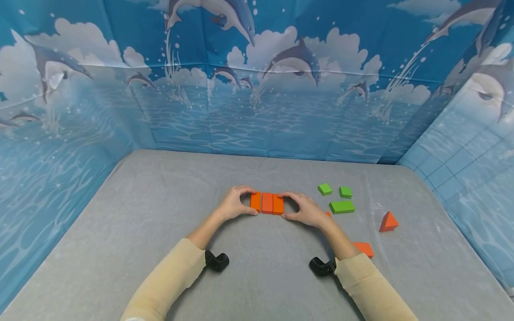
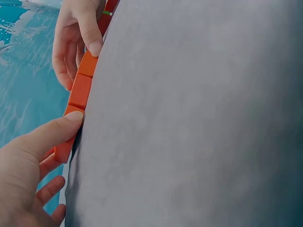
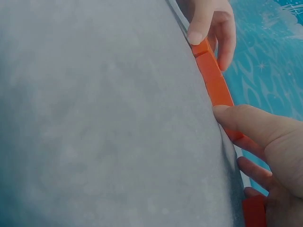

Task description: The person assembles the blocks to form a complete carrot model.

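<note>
Three orange blocks stand side by side in a short row on the grey surface: a left block [image 1: 255,201], a middle block [image 1: 267,203] and a right block [image 1: 278,204]. My left hand [image 1: 234,204] pinches the left block between thumb and fingers, front to back. At the other end, my right hand [image 1: 304,210] holds the right block the same way. Neighbouring blocks appear to touch. In the left wrist view the left thumb presses the near face of the end block [image 2: 62,152]. The middle block [image 3: 209,67] shows between both hands in the right wrist view.
Right of the hands lie green blocks [image 1: 342,207] and an orange triangular block [image 1: 388,222]. An orange block [image 1: 363,249] is partly covered by the right forearm; another orange piece [image 1: 328,214] peeks out behind the right wrist. A dolphin-print curtain [image 1: 241,120] borders the grey table [image 1: 265,281].
</note>
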{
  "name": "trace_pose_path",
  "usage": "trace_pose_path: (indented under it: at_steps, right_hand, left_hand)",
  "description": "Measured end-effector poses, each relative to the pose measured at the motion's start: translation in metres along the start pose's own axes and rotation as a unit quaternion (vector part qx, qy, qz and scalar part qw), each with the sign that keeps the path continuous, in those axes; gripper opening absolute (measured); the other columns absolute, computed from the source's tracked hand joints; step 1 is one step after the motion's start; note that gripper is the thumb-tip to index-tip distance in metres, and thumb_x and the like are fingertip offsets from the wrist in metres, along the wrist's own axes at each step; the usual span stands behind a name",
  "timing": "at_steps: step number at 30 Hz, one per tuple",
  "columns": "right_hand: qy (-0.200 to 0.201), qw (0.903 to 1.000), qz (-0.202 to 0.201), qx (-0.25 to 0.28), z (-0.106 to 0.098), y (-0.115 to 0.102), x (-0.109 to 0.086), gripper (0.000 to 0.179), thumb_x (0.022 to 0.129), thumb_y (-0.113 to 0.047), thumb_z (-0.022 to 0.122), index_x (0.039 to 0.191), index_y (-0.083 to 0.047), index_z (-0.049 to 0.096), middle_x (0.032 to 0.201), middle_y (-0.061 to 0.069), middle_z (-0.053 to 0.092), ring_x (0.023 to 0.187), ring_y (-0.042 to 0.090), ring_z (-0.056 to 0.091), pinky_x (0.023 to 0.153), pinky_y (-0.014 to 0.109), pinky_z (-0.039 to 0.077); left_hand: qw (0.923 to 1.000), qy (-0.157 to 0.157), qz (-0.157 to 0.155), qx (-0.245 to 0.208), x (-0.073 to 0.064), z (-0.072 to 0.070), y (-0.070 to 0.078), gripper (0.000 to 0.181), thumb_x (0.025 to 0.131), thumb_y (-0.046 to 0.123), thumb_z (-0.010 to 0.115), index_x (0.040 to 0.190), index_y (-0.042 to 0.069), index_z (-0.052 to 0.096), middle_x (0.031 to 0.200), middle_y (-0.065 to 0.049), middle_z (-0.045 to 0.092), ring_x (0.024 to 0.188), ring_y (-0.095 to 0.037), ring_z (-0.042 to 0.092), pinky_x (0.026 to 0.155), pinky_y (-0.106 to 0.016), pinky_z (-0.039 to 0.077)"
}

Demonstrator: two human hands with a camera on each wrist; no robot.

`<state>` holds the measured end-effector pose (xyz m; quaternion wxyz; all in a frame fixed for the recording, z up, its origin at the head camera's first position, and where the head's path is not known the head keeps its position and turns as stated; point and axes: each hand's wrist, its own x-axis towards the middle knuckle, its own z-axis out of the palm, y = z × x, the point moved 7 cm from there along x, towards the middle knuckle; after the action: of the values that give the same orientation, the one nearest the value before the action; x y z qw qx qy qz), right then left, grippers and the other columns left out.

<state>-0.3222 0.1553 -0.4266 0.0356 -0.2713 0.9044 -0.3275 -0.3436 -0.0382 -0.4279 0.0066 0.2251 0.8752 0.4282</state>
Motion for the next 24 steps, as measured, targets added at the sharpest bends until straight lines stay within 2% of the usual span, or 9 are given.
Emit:
trace_pose_path:
  at_steps: [9,21,24]
  right_hand:
    - [0.001,1.0,0.0,0.001,0.0002,0.0004,0.0004,0.052,0.078,-0.018,0.072,0.126,-0.013,0.052,0.13,0.009,0.052,0.122,0.032,0.042,0.098,0.056,0.028]
    - [-0.004,1.0,0.001,0.007,-0.0002,-0.0014,-0.0004,0.052,0.08,-0.019,0.071,0.127,-0.013,0.051,0.131,0.009,0.051,0.123,0.032,0.041,0.098,0.055,0.029]
    - [-0.004,1.0,0.001,0.009,-0.0001,-0.0018,-0.0002,0.052,0.079,-0.019,0.072,0.127,-0.013,0.052,0.131,0.009,0.051,0.123,0.032,0.041,0.098,0.056,0.028]
  left_hand:
    - [0.9997,0.013,0.005,0.021,-0.001,0.0029,0.0001,0.056,0.062,0.022,0.085,0.112,0.01,0.064,0.122,-0.006,0.058,0.116,-0.026,0.047,0.099,-0.048,0.028]
    - [0.9993,0.014,0.025,0.024,-0.0051,0.0048,-0.0019,0.058,0.064,0.027,0.083,0.116,0.011,0.062,0.124,-0.007,0.057,0.117,-0.027,0.046,0.099,-0.049,0.027]
    - [0.9991,0.014,0.033,0.021,-0.0058,0.0048,-0.0027,0.053,0.069,0.028,0.08,0.117,0.011,0.062,0.125,-0.007,0.056,0.119,-0.027,0.045,0.1,-0.05,0.026]
